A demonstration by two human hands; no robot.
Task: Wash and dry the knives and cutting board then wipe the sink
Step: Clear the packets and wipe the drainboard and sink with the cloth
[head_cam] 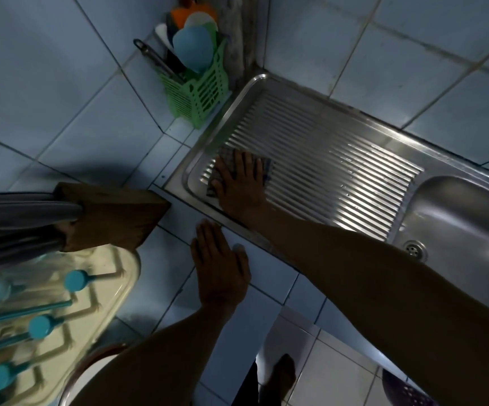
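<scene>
Our right fingers (246, 165) lie straight and spread, pressing the cloth (225, 159) flat on the ribbed drainboard (325, 171) of the sink (457, 218); our left fingers (208, 232) rest straight and close together on the desk (178, 259) at the sink's near rim. The cloth sits at the drainboard's 9 o'clock corner. We judge this as the wiping step. To do it well, we keep the palm flat and stroke along the ribs toward the basin (457, 244) at 3 o'clock, so water runs to the drain (414, 249). The raised rim bounds us at 9 and 12 o'clock. The basket (199, 95) stands beyond at 11 o'clock, the knife block (114, 215) at 8 o'clock; open room lies toward 3 o'clock.
</scene>
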